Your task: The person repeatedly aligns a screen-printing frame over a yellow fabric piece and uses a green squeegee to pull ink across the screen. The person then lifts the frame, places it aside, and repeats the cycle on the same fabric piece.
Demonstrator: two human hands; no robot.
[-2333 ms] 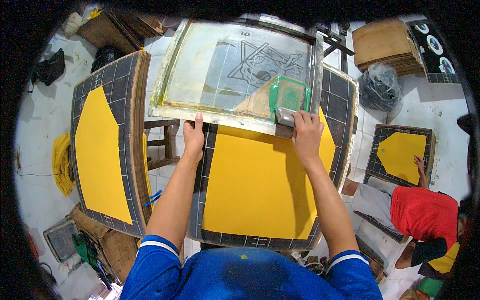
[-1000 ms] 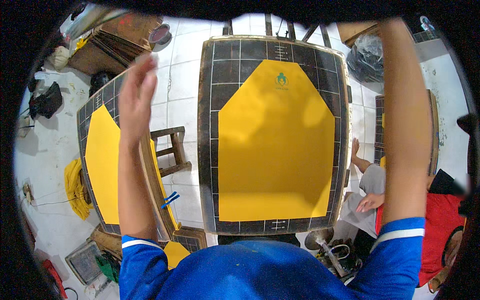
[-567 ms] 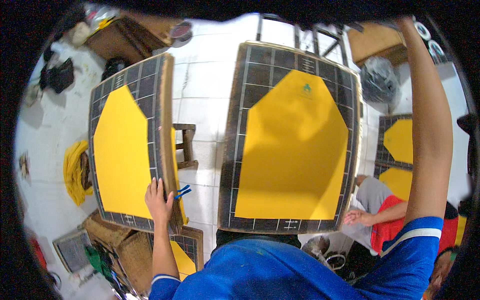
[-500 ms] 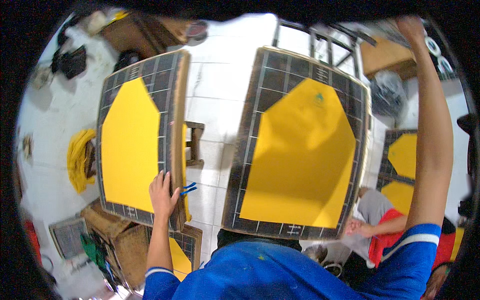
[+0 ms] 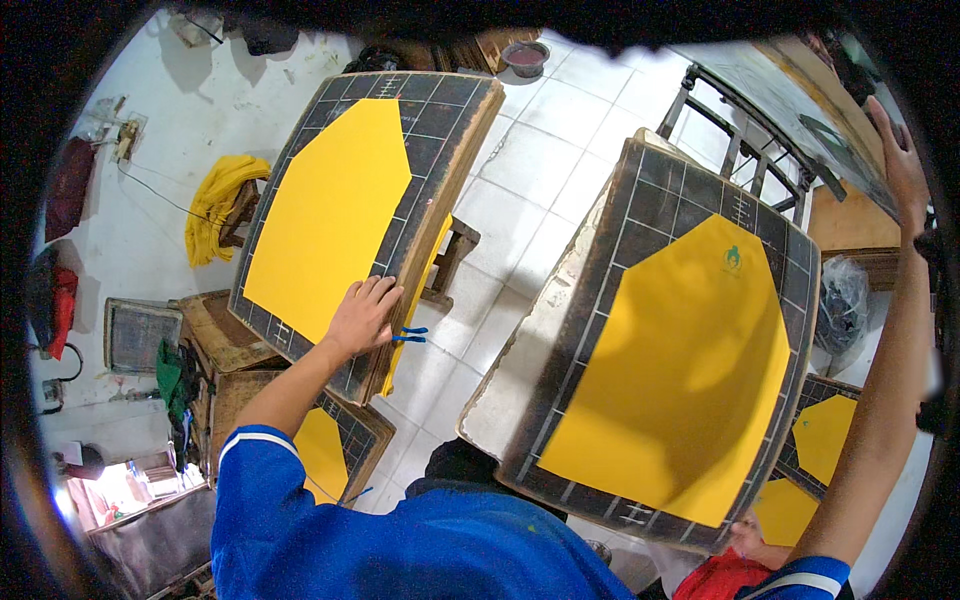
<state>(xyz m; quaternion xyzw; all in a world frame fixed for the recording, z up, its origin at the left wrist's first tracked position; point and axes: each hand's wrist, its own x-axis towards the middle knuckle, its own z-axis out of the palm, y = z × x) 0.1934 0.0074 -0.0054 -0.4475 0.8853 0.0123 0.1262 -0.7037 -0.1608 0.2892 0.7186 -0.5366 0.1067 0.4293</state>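
My left hand (image 5: 366, 315) lies with its fingers stretched over the lower right edge of a thick stack of dark gridded boards (image 5: 432, 130). A plain yellow cut piece (image 5: 330, 205) with a tapered top lies flat on that stack. At the far right my right hand (image 5: 898, 165) is raised, fingers apart, beside the edge of a large tilted framed panel (image 5: 840, 125); whether it touches the frame I cannot tell. Between my arms, another gridded board (image 5: 585, 370) carries a second yellow piece (image 5: 680, 370) with a small green print near its top.
A pale slab (image 5: 535, 345) shows under the right board. Behind it stands a black metal frame (image 5: 745, 145). Yellow cloth strips (image 5: 220, 205) hang on a stool at left. Another person's hand (image 5: 745, 535) is near the right board's lower corner. More yellow pieces (image 5: 825, 435) lie at right.
The view has turned, so both boards appear shifted to the right and tilted. My right hand shows lower and farther right, with the framed panel now beside it. My left hand stays on the left stack.
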